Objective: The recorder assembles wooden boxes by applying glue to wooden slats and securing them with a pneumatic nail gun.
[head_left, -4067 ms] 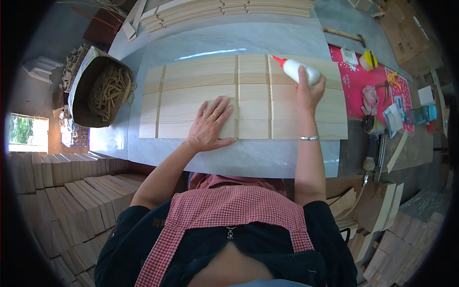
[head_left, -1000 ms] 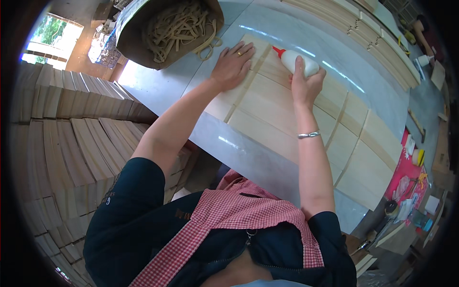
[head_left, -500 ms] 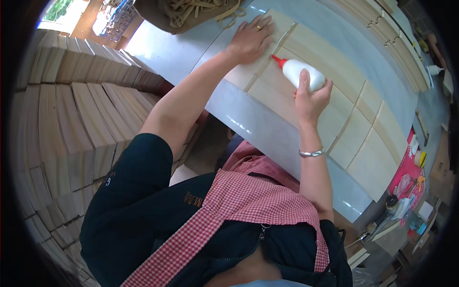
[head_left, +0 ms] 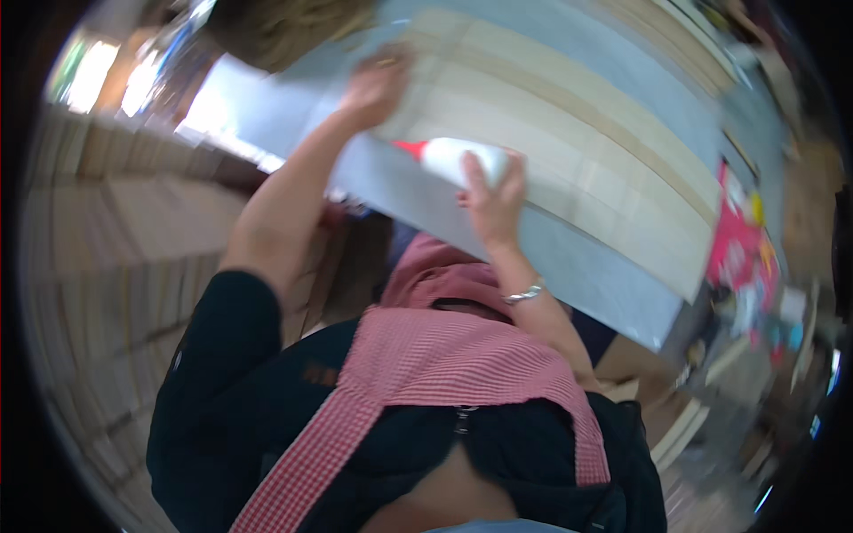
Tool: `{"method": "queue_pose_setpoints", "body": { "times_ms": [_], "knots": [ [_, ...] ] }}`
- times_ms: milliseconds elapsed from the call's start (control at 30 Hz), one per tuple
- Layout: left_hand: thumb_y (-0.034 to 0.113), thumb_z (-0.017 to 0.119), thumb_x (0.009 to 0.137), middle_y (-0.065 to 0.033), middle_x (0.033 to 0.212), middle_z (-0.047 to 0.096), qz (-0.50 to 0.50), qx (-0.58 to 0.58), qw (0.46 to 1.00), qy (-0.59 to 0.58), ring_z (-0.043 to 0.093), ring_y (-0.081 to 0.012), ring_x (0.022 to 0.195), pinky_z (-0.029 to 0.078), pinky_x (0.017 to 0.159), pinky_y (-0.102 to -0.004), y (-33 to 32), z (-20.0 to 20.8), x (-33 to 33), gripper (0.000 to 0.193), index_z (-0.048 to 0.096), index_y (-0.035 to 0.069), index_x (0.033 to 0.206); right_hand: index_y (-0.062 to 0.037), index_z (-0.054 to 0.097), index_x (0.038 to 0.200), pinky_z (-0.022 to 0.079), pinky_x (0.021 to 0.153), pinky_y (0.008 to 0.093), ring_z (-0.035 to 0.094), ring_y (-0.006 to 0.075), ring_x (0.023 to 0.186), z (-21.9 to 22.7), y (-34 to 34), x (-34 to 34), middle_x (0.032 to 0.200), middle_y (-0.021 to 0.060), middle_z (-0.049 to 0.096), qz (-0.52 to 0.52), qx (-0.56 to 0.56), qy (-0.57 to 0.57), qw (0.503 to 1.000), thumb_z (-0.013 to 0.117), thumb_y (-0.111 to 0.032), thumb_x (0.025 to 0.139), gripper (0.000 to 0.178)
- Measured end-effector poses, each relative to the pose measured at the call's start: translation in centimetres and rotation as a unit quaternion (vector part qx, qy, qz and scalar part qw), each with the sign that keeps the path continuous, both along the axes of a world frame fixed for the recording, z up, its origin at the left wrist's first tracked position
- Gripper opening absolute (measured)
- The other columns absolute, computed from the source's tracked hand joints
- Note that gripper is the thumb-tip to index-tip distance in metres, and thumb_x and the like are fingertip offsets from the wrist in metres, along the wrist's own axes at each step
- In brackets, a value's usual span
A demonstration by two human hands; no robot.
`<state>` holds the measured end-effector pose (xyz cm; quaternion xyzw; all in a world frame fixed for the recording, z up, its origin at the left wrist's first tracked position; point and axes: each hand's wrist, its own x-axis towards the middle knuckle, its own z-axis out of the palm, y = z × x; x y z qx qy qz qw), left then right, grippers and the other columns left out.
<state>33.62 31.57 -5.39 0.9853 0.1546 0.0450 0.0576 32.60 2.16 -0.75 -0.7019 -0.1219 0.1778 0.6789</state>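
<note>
My right hand (head_left: pixel 496 197) is wrapped round a white squeeze bottle (head_left: pixel 453 162) with a red nozzle, tilted so that the nozzle points left. The bottle is over the near edge of a panel of pale wooden boards (head_left: pixel 569 169) laid side by side on the grey-blue tabletop (head_left: pixel 613 271). Beside the panel's left end is my left hand (head_left: pixel 380 84), a ring on one finger. Motion smears its fingers, and whether it touches the wood I cannot tell.
Stacked wooden blocks (head_left: pixel 115 222) fill the left side. A container of tan strips (head_left: pixel 284 31) stands at the table's far left. More long boards (head_left: pixel 662 53) lie at the far side. Right of the table is a pink cloth (head_left: pixel 733 244) among small items.
The view has shifted and blurred. My right hand has brought the bottle left and nearer the panel's near edge. My left hand has slid left to the panel's end.
</note>
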Motion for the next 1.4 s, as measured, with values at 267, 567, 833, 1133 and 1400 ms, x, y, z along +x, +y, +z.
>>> {"method": "queue_pose_setpoints", "body": {
  "times_ms": [267,567,833,1133,1400],
  "knots": [
    [0.034,0.047,0.103,-0.0126,0.160,0.040,-0.007,0.119,0.989,-0.091,0.032,-0.0373,0.150,0.030,0.115,-0.0535,-1.6,-0.6,-0.6,0.052,0.047,0.009,0.149,-0.0027,0.047,0.121,0.048,0.046,0.0251,0.058,0.0168,0.060,3.8,-17.9,8.3,0.098,0.0142,0.057,-0.255,0.191,-0.045,0.947,0.070,-0.029,0.094,0.045],
    [0.046,0.049,0.102,-0.0132,0.168,0.022,-0.292,0.032,0.956,-0.028,0.018,-0.0310,0.156,0.020,0.123,-0.0541,-30.4,4.8,16.0,0.069,0.036,0.003,0.155,0.0028,0.051,0.117,0.046,0.041,0.0236,0.057,0.0135,0.048,4.0,-39.5,20.9,0.083,0.0130,0.064,-0.522,0.070,-0.080,0.846,0.067,-0.037,0.096,0.048],
    [0.064,0.052,0.095,-0.0178,0.167,0.022,-0.342,0.049,0.936,0.067,0.016,-0.0368,0.155,0.020,0.123,-0.0545,-41.7,5.2,22.2,0.090,0.032,0.001,0.156,0.0070,0.053,0.118,0.045,0.038,0.0212,0.057,0.0115,0.045,3.3,-41.2,29.4,0.079,0.0123,0.065,-0.507,-0.041,-0.011,0.861,0.068,-0.044,0.094,0.058],
    [0.070,0.057,0.090,-0.0191,0.165,0.025,-0.354,0.047,0.930,0.087,0.019,-0.0385,0.154,0.024,0.122,-0.0514,-41.7,4.6,22.7,0.099,0.033,0.000,0.155,0.0091,0.055,0.117,0.044,0.037,0.0191,0.056,0.0104,0.044,2.4,-41.0,32.6,0.078,0.0116,0.066,-0.481,-0.103,0.030,0.870,0.067,-0.043,0.095,0.058],
    [0.073,0.055,0.089,-0.0182,0.166,0.024,-0.347,0.055,0.933,0.081,0.021,-0.0377,0.154,0.026,0.122,-0.0491,-41.6,4.3,22.6,0.101,0.033,0.001,0.156,0.0066,0.058,0.118,0.042,0.038,0.0212,0.054,0.0089,0.046,3.4,-42.2,31.4,0.078,0.0105,0.065,-0.462,-0.159,0.025,0.872,0.067,-0.037,0.095,0.050]
  ]
}}
